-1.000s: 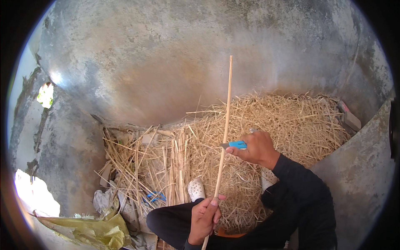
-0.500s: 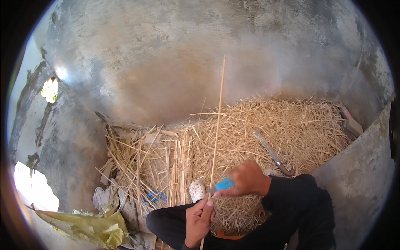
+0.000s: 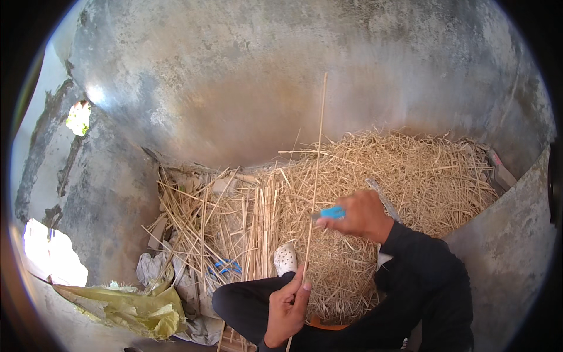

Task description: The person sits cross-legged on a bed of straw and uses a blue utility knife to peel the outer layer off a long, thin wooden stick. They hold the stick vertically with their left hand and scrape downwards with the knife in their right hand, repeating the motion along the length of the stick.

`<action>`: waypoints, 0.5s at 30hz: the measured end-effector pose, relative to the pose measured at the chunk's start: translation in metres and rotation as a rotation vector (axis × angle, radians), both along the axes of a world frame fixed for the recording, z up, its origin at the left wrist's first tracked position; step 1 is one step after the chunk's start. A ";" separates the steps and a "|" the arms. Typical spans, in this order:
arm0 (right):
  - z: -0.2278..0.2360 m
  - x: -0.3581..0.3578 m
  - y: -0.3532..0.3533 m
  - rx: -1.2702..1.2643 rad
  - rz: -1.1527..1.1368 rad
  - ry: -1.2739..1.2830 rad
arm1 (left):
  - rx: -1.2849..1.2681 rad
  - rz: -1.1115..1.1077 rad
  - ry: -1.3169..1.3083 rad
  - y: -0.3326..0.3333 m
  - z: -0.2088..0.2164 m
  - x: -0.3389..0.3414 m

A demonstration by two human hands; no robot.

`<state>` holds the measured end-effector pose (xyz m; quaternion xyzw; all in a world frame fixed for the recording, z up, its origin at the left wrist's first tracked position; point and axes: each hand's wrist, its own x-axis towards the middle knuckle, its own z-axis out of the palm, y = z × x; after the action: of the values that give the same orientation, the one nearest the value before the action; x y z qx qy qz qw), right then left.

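A long, thin bamboo-like strip [image 3: 320, 135] rises from my lap, almost upright, with its top end in front of the wall. Around its lower part my left hand [image 3: 286, 311] is closed, thumb pressed along it. Farther up, my right hand [image 3: 366, 216] grips a small knife with a blue handle [image 3: 333, 212]. The short grey blade meets the strip, or lies just beside it; my thumb is close to that spot. Behind the right hand, a longer blade [image 3: 384, 198] lies on the shavings, its handle hidden.
A heap of pale shavings [image 3: 422, 170] covers the right side. Split strips [image 3: 267, 226] lie at centre left, beside a blue object [image 3: 226, 267]. My white perforated clog [image 3: 285, 258] is near my left hand. A yellowish sack [image 3: 123, 311] lies lower left. Concrete walls [image 3: 234, 88] enclose the space.
My right hand has moved up along the strip with the knife, away from my left hand. It now partly covers the longer blade. The view has shifted slightly.
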<state>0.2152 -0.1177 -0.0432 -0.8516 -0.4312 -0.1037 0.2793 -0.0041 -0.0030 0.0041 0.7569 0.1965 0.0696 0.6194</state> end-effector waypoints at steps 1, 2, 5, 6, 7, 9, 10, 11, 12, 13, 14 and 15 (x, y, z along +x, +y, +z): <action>-0.004 0.005 -0.003 0.016 -0.034 0.028 | -0.023 0.000 -0.004 -0.001 -0.001 0.000; -0.005 0.008 -0.004 0.037 -0.064 0.054 | -0.042 0.004 -0.010 -0.002 -0.002 0.000; 0.004 -0.032 0.001 -0.045 0.195 0.016 | -0.011 0.016 -0.007 0.003 -0.005 -0.003; 0.003 -0.029 0.002 -0.019 0.162 -0.031 | 0.009 0.016 0.004 0.003 -0.006 -0.004; 0.003 -0.022 0.003 0.008 0.131 -0.078 | 0.038 0.011 -0.001 0.003 -0.006 -0.003; -0.009 0.005 -0.001 0.037 -0.001 0.014 | 0.068 -0.023 0.007 -0.003 -0.005 -0.001; -0.006 0.022 -0.011 0.015 -0.071 0.045 | 0.067 -0.051 0.006 -0.006 -0.005 0.001; 0.000 0.038 -0.016 0.000 -0.124 0.071 | 0.057 -0.064 0.000 -0.009 -0.004 0.001; 0.002 0.045 -0.020 -0.015 -0.180 0.096 | 0.046 -0.079 -0.006 -0.010 -0.004 0.001; -0.003 0.038 -0.021 -0.045 -0.141 0.127 | 0.045 -0.063 -0.007 -0.010 -0.005 0.001; -0.004 0.021 -0.014 -0.015 -0.041 0.089 | 0.053 -0.033 -0.018 -0.007 -0.005 0.001; -0.006 -0.004 -0.009 0.007 0.049 0.059 | 0.054 -0.013 -0.022 -0.005 -0.007 0.002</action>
<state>0.2110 -0.1264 -0.0493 -0.8425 -0.4433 -0.0731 0.2971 -0.0024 -0.0085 -0.0029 0.7738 0.1830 0.0791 0.6012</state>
